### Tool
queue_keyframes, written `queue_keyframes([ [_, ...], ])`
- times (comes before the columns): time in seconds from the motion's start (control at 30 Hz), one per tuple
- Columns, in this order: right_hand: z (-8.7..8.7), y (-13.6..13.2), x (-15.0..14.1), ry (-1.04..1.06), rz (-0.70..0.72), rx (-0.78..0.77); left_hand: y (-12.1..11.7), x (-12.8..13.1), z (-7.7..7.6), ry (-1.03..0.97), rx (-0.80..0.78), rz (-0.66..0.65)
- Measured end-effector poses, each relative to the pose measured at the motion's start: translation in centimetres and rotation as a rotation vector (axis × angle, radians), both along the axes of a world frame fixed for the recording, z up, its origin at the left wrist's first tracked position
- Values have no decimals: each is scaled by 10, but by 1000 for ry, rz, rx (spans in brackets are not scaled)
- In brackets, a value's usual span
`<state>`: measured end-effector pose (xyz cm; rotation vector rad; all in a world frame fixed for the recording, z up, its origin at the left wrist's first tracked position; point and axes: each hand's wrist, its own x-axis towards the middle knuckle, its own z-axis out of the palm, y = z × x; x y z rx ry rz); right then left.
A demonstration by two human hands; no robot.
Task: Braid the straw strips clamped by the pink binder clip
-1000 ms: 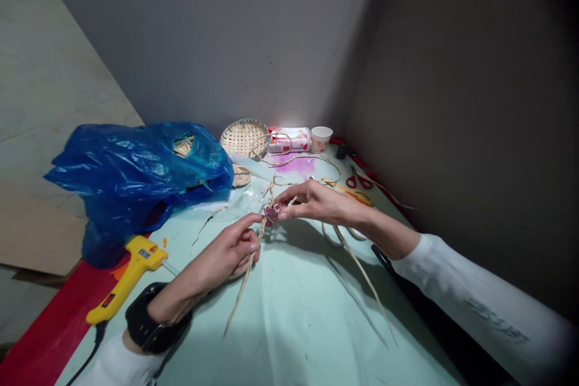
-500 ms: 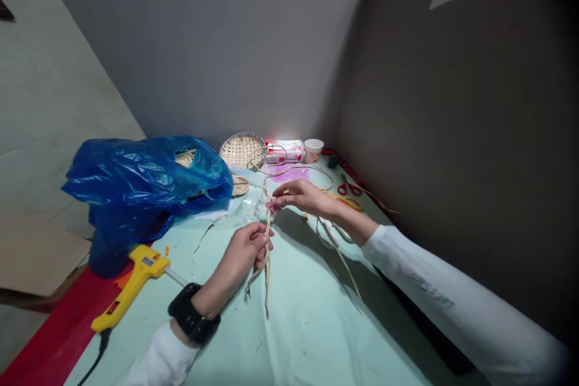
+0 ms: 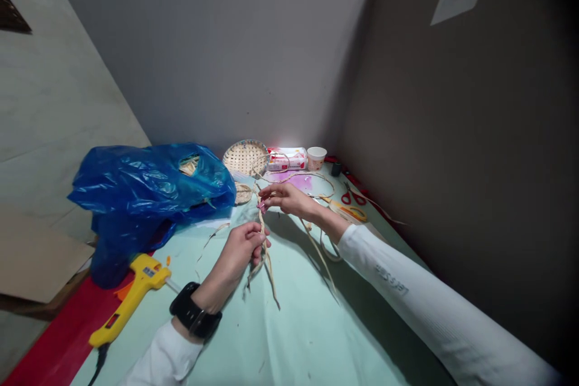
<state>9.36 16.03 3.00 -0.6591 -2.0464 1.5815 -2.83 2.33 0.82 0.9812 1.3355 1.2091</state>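
Head camera: the fingers of my left hand (image 3: 240,247) are closed round a pale, straw-coloured plaited fibre cord (image 3: 262,224), whose loose ends hang below my grip, above the desk (image 3: 289,338) with its pale green cover. Just above that grip, a small pinkish-purple piece (image 3: 261,207) sits against the cord. My right hand (image 3: 294,200) reaches it with narrow, curved fingers; I cannot tell whether they pinch it or only touch it.

To the left a crumpled, shiny blue plastic bag (image 3: 136,184) bulges, and through its opening I see pale straw-like strips (image 3: 189,165). Behind my hands, a round woven basket (image 3: 237,160) with a blue-trimmed rim leans by the grey wall, its open side towards me; a thin twisted strand crosses its right part. Beside it lies a white-and-pink plastic packet (image 3: 289,158), and next to that stands a white paper cup (image 3: 316,164) with an orange pattern, its contents hidden from me.

A yellow plastic glue gun (image 3: 122,313) lies near my left wrist.
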Motion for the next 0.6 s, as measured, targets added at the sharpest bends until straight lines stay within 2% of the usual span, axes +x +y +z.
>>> queue_keyframes([
  [0.17,12,-8,-1,61,31,-85,-8,-16,16,105,57,54],
  [0.27,15,-12,0,100,51,-116,-12,-28,19,184,78,114],
  [0.33,12,-14,0,70,59,-94,-12,-33,14,237,57,120],
  [0.5,-9,-12,6,-28,84,23,-11,-26,-9,254,-61,-1],
  [0.6,-19,-12,9,-49,98,60,-14,-18,-12,231,-75,-29],
])
